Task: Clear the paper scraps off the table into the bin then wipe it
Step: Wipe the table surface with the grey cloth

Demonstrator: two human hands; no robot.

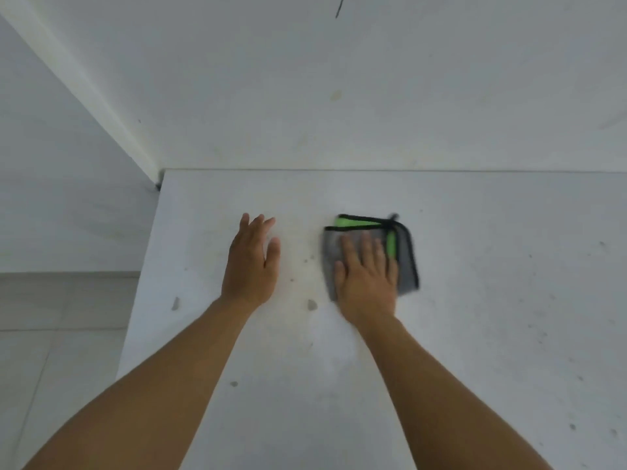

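No text, label, brand or number can be read anywhere.

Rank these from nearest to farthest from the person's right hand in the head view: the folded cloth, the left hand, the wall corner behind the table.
1. The cloth: grey and green, directly under the right hand, touching it.
2. The left hand: to its left, flat over the table, apart from the cloth.
3. The wall corner: far left, beyond the table's back edge.
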